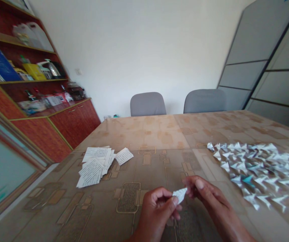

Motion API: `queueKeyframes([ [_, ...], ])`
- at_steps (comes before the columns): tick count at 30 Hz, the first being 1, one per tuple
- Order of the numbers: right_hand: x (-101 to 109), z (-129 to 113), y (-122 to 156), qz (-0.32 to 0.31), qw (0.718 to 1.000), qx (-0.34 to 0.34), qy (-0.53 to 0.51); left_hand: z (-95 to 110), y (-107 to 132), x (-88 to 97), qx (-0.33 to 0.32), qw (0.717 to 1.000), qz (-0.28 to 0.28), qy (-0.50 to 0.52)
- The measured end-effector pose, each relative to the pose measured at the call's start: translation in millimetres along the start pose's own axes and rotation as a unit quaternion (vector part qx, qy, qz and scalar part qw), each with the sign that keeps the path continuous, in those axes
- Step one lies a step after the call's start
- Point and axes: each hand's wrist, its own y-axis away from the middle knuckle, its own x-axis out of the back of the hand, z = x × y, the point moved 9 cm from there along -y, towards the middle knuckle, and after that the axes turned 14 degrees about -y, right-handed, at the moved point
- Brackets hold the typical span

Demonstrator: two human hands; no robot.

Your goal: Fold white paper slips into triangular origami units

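Folded paper piece (180,195) was pinched in the left hand (158,210) above the tabletop (159,171)

The small white piece was gripped between the thumb and bent fingers of the left hand, well in from the tabletop's far edge and between its left and right edges. The right hand (212,198) was held partly closed, thumb and fingers bent, with its fingertips placed just beside the piece's pointed end; whether that end was touched could not be told.

Toward the left edge, a pile of printed paper slips (94,168) was spread loosely, with a single slip (124,156) laid at its right side. Toward the right edge, many folded paper shapes (240,166) were set out in rows, a teal-marked shape (247,180) among them. Beyond the far edge, two grey chairs (148,104) were seen, and past the far left corner, a reddish cabinet (75,122).
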Motion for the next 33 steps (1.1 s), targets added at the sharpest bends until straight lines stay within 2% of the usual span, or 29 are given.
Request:
queueKeyframes([
  [4,-13.9,1.3,2.4,-0.051,0.999,0.002,-0.012,2.9,1.2,-3.3,0.005,1.0,-0.012,-0.01],
  [10,-14.0,-1.9,-0.2,-0.038,0.999,-0.002,-0.014,9.8,1.3,-4.1,-0.012,0.999,-0.017,-0.036],
  [19,-21.7,7.9,-0.5,-0.106,0.994,0.007,0.028,13.8,1.5,-3.9,-0.037,0.997,-0.017,-0.058],
  [25,-9.2,-2.4,-3.1,-0.051,0.998,0.027,0.014,6.4,0.0,-8.2,-0.04,0.996,-0.051,-0.057],
  [29,-4.3,-2.0,-6.2,-0.048,0.997,0.033,0.04,5.7,0.7,-8.4,-0.045,0.996,-0.068,-0.043],
  [33,-0.5,-7.2,-7.1,-0.039,0.994,0.072,0.075,6.5,-0.4,-13.5,-0.038,0.995,-0.095,-0.02],
])
